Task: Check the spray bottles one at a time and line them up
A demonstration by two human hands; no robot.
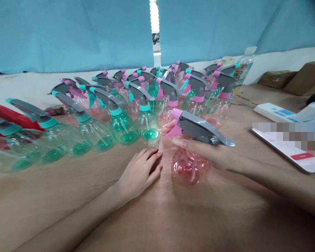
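My right hand (196, 145) is wrapped round the neck of a pink spray bottle (189, 169), just under its grey and pink trigger head. The bottle is upright, its clear pink body low over the brown table (157, 217); I cannot tell whether its base touches. Resting palm down on the table to its left is my left hand (140, 171), fingers loosely spread and nothing in them. Beyond that hand stand a green spray bottle (148, 124) and a second green spray bottle (124, 129), both with turquoise collars.
Several more green and pink spray bottles crowd the back and left of the table. A red plastic bag (18, 119) lies far left. On the right are a phone (283, 147), a white device (278, 112), cardboard boxes (304, 78) and a clear drink bottle (245, 66).
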